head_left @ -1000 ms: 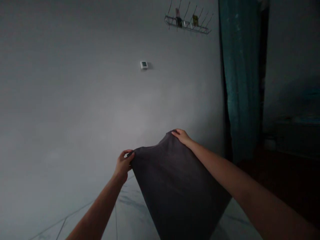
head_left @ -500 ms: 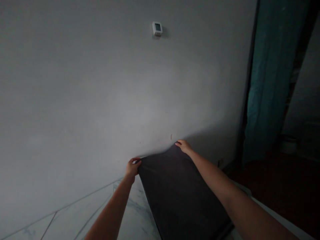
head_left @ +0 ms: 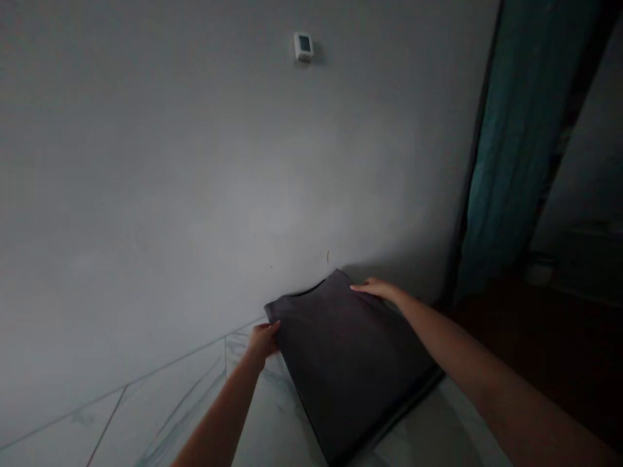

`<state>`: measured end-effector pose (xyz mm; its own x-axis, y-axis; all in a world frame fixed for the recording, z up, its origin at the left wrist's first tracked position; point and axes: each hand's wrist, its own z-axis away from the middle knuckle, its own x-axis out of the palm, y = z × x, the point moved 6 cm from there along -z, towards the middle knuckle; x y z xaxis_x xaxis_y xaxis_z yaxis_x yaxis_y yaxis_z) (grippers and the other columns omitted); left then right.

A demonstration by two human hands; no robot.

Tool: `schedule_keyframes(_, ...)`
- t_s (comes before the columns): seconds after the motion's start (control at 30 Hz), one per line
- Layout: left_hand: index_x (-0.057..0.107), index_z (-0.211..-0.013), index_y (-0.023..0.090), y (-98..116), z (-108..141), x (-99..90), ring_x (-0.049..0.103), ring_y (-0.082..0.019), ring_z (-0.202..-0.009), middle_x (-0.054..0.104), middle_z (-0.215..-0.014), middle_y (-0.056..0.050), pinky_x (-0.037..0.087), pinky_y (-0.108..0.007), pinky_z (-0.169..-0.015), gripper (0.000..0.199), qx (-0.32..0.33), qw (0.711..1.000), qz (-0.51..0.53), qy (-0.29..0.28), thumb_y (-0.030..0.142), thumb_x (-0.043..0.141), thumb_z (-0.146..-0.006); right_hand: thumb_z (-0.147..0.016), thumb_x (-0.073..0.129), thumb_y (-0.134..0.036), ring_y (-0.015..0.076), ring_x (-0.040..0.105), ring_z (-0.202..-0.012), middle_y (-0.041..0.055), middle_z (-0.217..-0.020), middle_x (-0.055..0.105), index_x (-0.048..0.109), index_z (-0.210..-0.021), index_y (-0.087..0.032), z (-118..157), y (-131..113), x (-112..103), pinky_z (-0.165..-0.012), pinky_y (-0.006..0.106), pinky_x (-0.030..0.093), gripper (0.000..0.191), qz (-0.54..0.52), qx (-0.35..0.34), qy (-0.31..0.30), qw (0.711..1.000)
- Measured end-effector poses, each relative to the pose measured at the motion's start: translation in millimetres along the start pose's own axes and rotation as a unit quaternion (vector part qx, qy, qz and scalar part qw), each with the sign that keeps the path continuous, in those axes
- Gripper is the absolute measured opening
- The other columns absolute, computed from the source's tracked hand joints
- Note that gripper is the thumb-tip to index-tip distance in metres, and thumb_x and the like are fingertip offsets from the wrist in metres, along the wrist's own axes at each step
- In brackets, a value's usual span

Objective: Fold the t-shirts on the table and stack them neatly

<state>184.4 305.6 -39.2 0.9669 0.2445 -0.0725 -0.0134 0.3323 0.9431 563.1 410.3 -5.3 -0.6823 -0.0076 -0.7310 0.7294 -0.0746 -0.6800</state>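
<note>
A dark grey cloth (head_left: 350, 357) lies spread over a marble-patterned surface, its far edge close against the wall. My left hand (head_left: 265, 338) pinches the cloth's left edge just below the far left corner, thumb on top. At the right edge, a little below the raised far right corner, my right hand (head_left: 377, 288) has its fingers closed on the cloth; their undersides are hidden. Both far corners stick out beyond my hands. The near edge of the cloth shows darker, layered bands.
A small white device with a screen (head_left: 304, 47) is fixed on the grey wall (head_left: 195, 162). To the right hangs a teal curtain (head_left: 516, 149). Behind it is a dim area with a pale container (head_left: 539, 269) and a dark reddish floor (head_left: 525, 324).
Both hands have shifted from the cloth's far corners to its side edges. The cloth sits lower, and its near edge now shows. The view has moved slightly.
</note>
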Motion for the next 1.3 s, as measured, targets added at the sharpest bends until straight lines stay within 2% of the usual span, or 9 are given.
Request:
schedule_keyframes(0.2, 0.061, -0.088, 0.016, -30.2, 87.0, 17.9, 0.058, -0.013, -0.044, 0.065, -0.064, -0.002, 0.039, -0.022, -0.040, 0.046, -0.071, 0.994, -0.024, -0.076, 0.046, 0.082, -0.060, -0.079, 0.067, -0.053, 0.0186, 0.064, -0.061, 0.0115, -0.074, 0.070, 0.069, -0.073, -0.013, 81.2, 39.5, -19.6, -0.054, 0.027, 0.047, 0.041, -0.070, 0.077, -0.139, 0.985)
schedule_keyframes(0.3, 0.060, -0.094, 0.018, -42.7, 129.3, 28.7, 0.049, -0.010, -0.035, 0.061, -0.056, 0.001, 0.023, -0.019, -0.032, 0.050, -0.080, 0.989, -0.081, -0.094, 0.050, 0.080, -0.061, -0.073, 0.072, -0.054, 0.0187, 0.063, -0.062, 0.0091, -0.070, 0.068, 0.069, -0.068, -0.014, 111.8, 49.8, -28.7, -0.053, 0.025, 0.047, 0.040, -0.051, 0.062, -0.116, 0.990)
schedule_keyframes(0.47, 0.054, -0.110, 0.016, -50.0, 179.6, 46.4, 0.042, -0.007, -0.033, 0.065, -0.056, 0.002, 0.022, -0.019, -0.032, 0.069, -0.025, 0.983, -0.116, -0.141, 0.048, 0.081, -0.055, -0.074, 0.072, -0.050, 0.0167, 0.062, -0.054, 0.0047, -0.072, 0.068, 0.069, -0.089, -0.016, 148.6, 55.7, -31.3, -0.046, 0.023, 0.044, 0.037, -0.020, 0.028, 0.009, 0.999)
schedule_keyframes(0.7, 0.052, -0.104, 0.017, -50.3, 195.6, 37.2, 0.042, -0.008, -0.035, 0.069, -0.058, -0.001, 0.022, -0.018, -0.034, 0.065, -0.017, 0.987, -0.120, -0.108, 0.045, 0.080, -0.053, -0.083, 0.060, -0.031, 0.0205, 0.064, -0.069, 0.0073, -0.076, 0.067, 0.063, -0.077, -0.018, 169.5, 54.6, -36.4, -0.055, 0.026, 0.047, 0.015, -0.015, -0.010, 0.109, 0.994)
schedule_keyframes(0.87, 0.050, -0.103, 0.017, -59.3, 192.5, 42.0, 0.039, -0.007, -0.033, 0.068, -0.058, 0.000, 0.023, -0.019, -0.033, 0.064, -0.001, 0.984, -0.130, -0.122, 0.049, 0.078, -0.055, -0.090, 0.049, -0.033, 0.0182, 0.063, -0.058, 0.0082, -0.082, 0.069, 0.062, -0.086, -0.019, 175.4, 56.0, -27.3, -0.048, 0.027, 0.046, 0.019, 0.005, 0.000, 0.096, 0.995)
schedule_keyframes(1.0, 0.047, -0.107, 0.017, -71.1, 187.4, 39.9, 0.043, -0.010, -0.033, 0.065, -0.054, 0.001, 0.027, -0.022, -0.036, 0.063, -0.008, 0.975, -0.192, -0.109, 0.047, 0.077, -0.060, -0.088, 0.054, -0.032, 0.0219, 0.066, -0.070, 0.0079, -0.081, 0.070, 0.062, -0.081, -0.020, 179.3, 57.2, -30.0, -0.059, 0.029, 0.049, 0.016, 0.057, -0.008, 0.099, 0.993)
schedule_keyframes(1.1, 0.049, -0.106, 0.016, -58.7, 187.0, 26.8, 0.061, -0.019, -0.050, 0.069, -0.066, -0.005, 0.040, -0.027, -0.046, 0.058, 0.032, 0.944, -0.321, -0.070, 0.041, 0.077, -0.062, -0.079, 0.066, -0.028, 0.0304, 0.065, -0.092, 0.0128, -0.092, 0.069, 0.065, -0.085, -0.018, 180.8, 49.3, -40.5, -0.078, 0.039, 0.049, 0.012, 0.110, -0.014, 0.117, 0.987)
schedule_keyframes(1.17, 0.051, -0.106, 0.015, -27.9, 189.6, 23.6, 0.069, -0.027, -0.075, 0.071, -0.088, -0.013, 0.049, -0.033, -0.063, 0.052, 0.142, 0.900, -0.412, -0.011, 0.041, 0.074, -0.067, -0.078, 0.066, -0.025, 0.0348, 0.061, -0.106, 0.0176, -0.108, 0.066, 0.066, -0.098, -0.016, 181.1, 31.1, -42.4, -0.089, 0.045, 0.046, 0.022, 0.145, -0.039, 0.137, 0.979)
schedule_keyframes(1.3, 0.056, -0.117, 0.014, 32.8, 199.1, 64.0, 0.056, -0.032, -0.119, 0.061, -0.124, -0.020, 0.043, -0.045, -0.099, 0.038, 0.360, 0.786, -0.494, 0.090, 0.038, 0.048, -0.088, -0.093, 0.047, -0.031, 0.0299, 0.045, -0.130, 0.0169, -0.140, 0.050, 0.057, -0.130, -0.017, 182.0, -34.7, -4.9, -0.108, 0.045, 0.034, 0.040, 0.195, -0.226, 0.098, 0.949)
